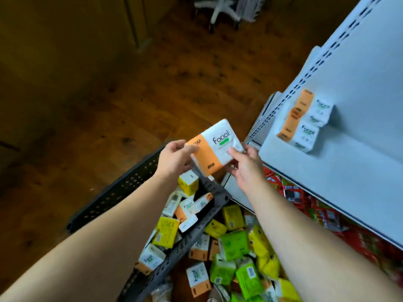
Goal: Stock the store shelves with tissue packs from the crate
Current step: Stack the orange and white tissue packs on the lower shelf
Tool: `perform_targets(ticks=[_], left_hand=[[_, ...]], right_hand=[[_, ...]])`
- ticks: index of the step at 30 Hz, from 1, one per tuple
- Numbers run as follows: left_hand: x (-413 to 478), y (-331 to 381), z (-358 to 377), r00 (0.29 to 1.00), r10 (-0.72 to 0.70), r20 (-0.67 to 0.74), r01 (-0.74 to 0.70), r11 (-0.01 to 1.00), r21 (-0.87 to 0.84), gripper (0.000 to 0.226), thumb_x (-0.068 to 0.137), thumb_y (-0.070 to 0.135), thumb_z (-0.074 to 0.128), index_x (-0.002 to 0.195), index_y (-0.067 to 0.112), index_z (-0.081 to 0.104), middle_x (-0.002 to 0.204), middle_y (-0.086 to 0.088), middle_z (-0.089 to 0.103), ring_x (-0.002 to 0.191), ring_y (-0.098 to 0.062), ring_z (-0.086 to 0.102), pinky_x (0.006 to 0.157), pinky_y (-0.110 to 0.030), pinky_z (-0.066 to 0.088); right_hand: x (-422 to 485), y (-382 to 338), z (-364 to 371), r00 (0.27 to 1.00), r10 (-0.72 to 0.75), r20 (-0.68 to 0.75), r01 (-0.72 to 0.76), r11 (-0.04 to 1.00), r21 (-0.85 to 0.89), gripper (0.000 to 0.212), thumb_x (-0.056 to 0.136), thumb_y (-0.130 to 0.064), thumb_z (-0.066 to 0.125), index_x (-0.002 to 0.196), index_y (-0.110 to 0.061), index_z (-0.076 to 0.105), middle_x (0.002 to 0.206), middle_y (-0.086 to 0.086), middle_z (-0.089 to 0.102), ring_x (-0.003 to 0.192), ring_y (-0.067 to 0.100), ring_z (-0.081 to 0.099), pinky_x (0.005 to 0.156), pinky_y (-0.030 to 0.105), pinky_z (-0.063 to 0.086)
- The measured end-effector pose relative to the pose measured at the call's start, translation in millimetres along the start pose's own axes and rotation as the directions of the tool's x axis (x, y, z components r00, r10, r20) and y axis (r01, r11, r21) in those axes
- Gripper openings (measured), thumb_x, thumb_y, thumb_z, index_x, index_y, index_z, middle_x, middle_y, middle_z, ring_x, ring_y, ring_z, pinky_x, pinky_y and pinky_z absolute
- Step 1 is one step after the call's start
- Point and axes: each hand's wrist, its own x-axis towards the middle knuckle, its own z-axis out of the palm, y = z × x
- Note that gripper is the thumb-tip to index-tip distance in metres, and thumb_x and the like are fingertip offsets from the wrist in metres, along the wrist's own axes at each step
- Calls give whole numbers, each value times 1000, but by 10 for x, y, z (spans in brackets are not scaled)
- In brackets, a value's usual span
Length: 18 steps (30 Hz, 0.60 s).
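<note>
Flanking the held tissue pack [214, 149]: crate [122, 190], shelf [349, 171].

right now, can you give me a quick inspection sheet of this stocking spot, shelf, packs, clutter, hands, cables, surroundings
surface: white shelf mostly bare, on the right.
job's things: one orange and white Facial pack held in the air between crate and shelf; a small stack of matching packs already on the shelf; dark perforated crate below with more packs.
clutter: green, yellow and orange packs lie loose in a heap beside the crate; red packaged goods on the lower shelf.
grips: left hand holds the pack's orange end; right hand holds its white end.
cables: nothing seen.
surroundings: wooden floor; white chair base at the far end.
</note>
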Motion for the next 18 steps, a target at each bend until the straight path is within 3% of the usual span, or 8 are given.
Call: perform_targets(ticks=[3, 7, 9, 12, 18], left_hand=[[-155, 143, 365, 998, 57, 40, -59, 997, 58, 44, 82, 16, 68, 118, 14, 45, 96, -4, 65, 87, -21, 67, 76, -35, 55], [-248, 125, 942, 988, 153, -8, -147, 966, 215, 26, 82, 9, 65, 104, 14, 54, 92, -5, 67, 81, -20, 68, 78, -38, 58], [-208, 62, 1204, 977, 214, 17, -209, 925, 318, 17, 82, 12, 62, 99, 15, 63, 98, -4, 69, 86, -18, 66, 78, -34, 56], [-151, -20, 1626, 956, 255, 142, -290, 887, 360, 33, 88, 20, 61, 120, 16, 61, 117, 1, 64, 102, -15, 61, 82, -27, 52], [223, -62, 2390, 904, 327, 276, -425, 763, 488, 45, 88, 20, 61, 132, 19, 51, 129, 1, 57, 116, -19, 55, 100, -40, 48]], right_hand=[[-51, -280, -206, 989, -69, -134, 85, 990, 115, 26, 85, 3, 59, 103, -14, 51, 111, 19, 61, 88, 27, 64, 59, 35, 54], [-86, -495, -615, 963, -114, -246, 156, 975, 161, 29, 82, 5, 61, 106, -8, 52, 101, 16, 65, 78, 22, 67, 69, 40, 57], [-42, -500, -863, 940, -137, -312, 176, 979, 101, 22, 81, 3, 63, 97, -9, 55, 95, 12, 67, 70, 16, 67, 65, 35, 56], [107, -535, -1235, 886, -201, -419, 188, 979, -72, 17, 78, -7, 70, 81, -15, 55, 96, 11, 66, 73, 18, 64, 66, 33, 55], [682, -689, -1719, 868, -269, -417, 159, 946, -281, 15, 85, -20, 65, 72, -16, 57, 74, 8, 65, 65, 20, 62, 72, 39, 56]])
